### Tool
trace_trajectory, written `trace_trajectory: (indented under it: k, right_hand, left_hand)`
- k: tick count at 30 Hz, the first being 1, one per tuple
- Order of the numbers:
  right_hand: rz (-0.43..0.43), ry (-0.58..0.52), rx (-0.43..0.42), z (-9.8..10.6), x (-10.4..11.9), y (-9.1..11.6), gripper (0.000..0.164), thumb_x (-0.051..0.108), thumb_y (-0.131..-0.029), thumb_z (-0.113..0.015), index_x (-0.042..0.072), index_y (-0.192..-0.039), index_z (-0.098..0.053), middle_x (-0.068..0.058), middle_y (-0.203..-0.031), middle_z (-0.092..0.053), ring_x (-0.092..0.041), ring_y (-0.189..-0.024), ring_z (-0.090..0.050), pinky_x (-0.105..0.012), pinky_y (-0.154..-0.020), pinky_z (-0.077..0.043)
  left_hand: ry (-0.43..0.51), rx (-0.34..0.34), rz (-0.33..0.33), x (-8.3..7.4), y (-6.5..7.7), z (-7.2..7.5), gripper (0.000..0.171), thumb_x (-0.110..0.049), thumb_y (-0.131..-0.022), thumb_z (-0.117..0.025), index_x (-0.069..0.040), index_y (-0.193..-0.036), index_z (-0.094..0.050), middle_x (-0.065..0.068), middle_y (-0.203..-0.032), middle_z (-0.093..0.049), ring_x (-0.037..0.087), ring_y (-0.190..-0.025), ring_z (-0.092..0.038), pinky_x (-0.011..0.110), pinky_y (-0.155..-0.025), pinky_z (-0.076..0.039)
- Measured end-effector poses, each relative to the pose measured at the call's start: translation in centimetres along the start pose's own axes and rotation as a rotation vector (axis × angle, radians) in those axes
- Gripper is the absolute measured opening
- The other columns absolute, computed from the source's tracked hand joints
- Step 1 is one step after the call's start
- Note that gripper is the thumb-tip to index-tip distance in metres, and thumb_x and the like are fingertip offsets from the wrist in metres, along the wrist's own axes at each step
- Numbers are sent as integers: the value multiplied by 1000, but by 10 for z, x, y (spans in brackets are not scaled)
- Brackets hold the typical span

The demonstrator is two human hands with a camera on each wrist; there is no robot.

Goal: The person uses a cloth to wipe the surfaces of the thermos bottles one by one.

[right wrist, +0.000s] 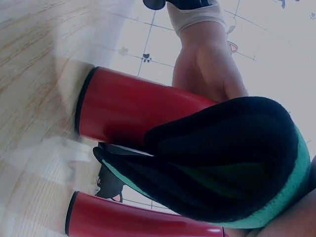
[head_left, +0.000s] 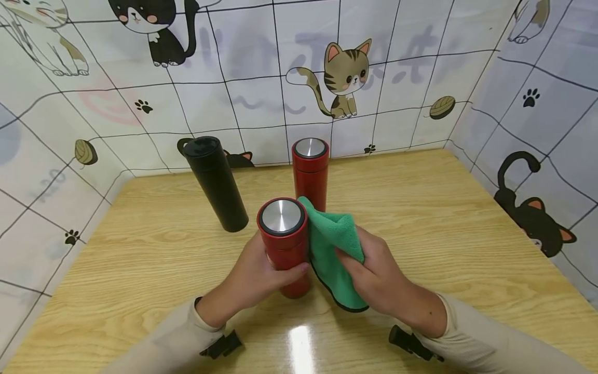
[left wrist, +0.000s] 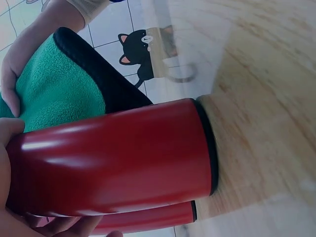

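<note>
In the head view a red thermos with a silver-topped lid stands near the middle, and my left hand grips its body, thumb across the front. My right hand holds a folded green cloth with dark edging, pressed to the thermos's right side. The left wrist view has the thermos lying sideways in frame, its black base close over the wood, with the cloth along its side. From the right wrist, the cloth covers part of the gripped thermos.
A second red thermos stands just behind the gripped one. A black bottle stands at the back left of the wooden table. Walls with a cat-pattern covering enclose the back and both sides.
</note>
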State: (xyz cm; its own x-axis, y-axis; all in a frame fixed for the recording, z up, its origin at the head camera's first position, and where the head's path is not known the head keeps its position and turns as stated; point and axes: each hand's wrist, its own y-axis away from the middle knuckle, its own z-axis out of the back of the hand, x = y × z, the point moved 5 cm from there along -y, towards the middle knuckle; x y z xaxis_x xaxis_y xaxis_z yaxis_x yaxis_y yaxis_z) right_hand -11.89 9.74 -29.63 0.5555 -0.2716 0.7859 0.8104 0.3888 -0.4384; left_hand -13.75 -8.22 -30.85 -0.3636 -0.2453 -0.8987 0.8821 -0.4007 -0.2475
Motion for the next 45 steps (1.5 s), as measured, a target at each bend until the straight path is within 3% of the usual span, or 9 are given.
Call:
trace_trajectory:
  k: [8,15,20,24,28,30,35,39,45]
  right_hand:
    - [-21,-8,-12,3,-3,-2,45,0,-94,-42,15,-136,-44,-1,-135,-50,-14,-121,-51,-27,-96,-46]
    - [-41,0,-88,10,-4,-2,43,2,-94,-40,15,-134,-45,-3,-132,-53,-12,-117,-54,-27,-93,-48]
    - [-23,-39,-178,16,1,4,43,-1,-93,-42,12,-133,-46,-7,-131,-54,-12,-118,-53,-24,-95,-46]
    - [32,-72,-229,17,6,5,45,-6,-90,-46,12,-132,-48,-9,-129,-55,-13,-119,-53,-24,-95,-46]
    - [159,-66,-228,14,14,1,49,-11,-85,-52,5,-131,-49,-12,-130,-54,-19,-122,-51,-26,-97,-45]
    - [237,-13,-217,12,18,-1,48,-8,-85,-54,2,-131,-48,-14,-133,-52,-22,-124,-49,-27,-99,-44]
    - [400,181,-201,6,25,-4,40,18,-94,-50,-2,-128,-50,-17,-135,-47,-27,-126,-46,-24,-103,-39]
    - [501,272,-213,3,29,-5,40,21,-95,-47,-6,-123,-53,-20,-129,-49,-30,-122,-49,-25,-104,-38]
    - [515,376,-219,2,29,-5,41,24,-96,-46,-6,-123,-54,-18,-127,-52,-30,-118,-52,-23,-104,-38]
  left_hand:
    - [-133,-80,-44,22,0,7,75,-33,-69,-79,-30,-130,-35,-13,-119,-52,6,-109,-53,30,-89,-50]
    - [-337,-185,-65,12,-1,22,70,-30,-64,-82,-17,-120,-40,-10,-111,-57,6,-100,-56,26,-79,-54]
    - [-507,-182,-98,6,-3,23,67,-28,-63,-82,-17,-118,-45,-9,-105,-58,5,-93,-55,24,-76,-52]
    - [-646,-173,-114,4,-2,19,69,-30,-61,-82,-18,-119,-47,-8,-105,-58,6,-93,-54,24,-78,-52]
    - [-743,-184,-128,2,-1,17,74,-30,-59,-82,-20,-123,-47,-5,-108,-58,10,-96,-55,29,-79,-53]
    - [-789,-197,-136,1,-1,17,77,-30,-58,-82,-22,-125,-47,-4,-107,-59,12,-96,-56,32,-78,-53]
    - [-879,-219,-144,-2,0,19,74,-31,-56,-80,-22,-122,-48,-1,-102,-60,15,-91,-56,34,-73,-54]
    - [-910,-220,-146,0,1,19,71,-31,-56,-79,-21,-120,-50,-1,-100,-60,15,-89,-56,33,-70,-54]
    - [-930,-190,-102,1,5,16,74,-33,-55,-81,-22,-121,-49,-2,-99,-60,14,-86,-57,33,-66,-54]
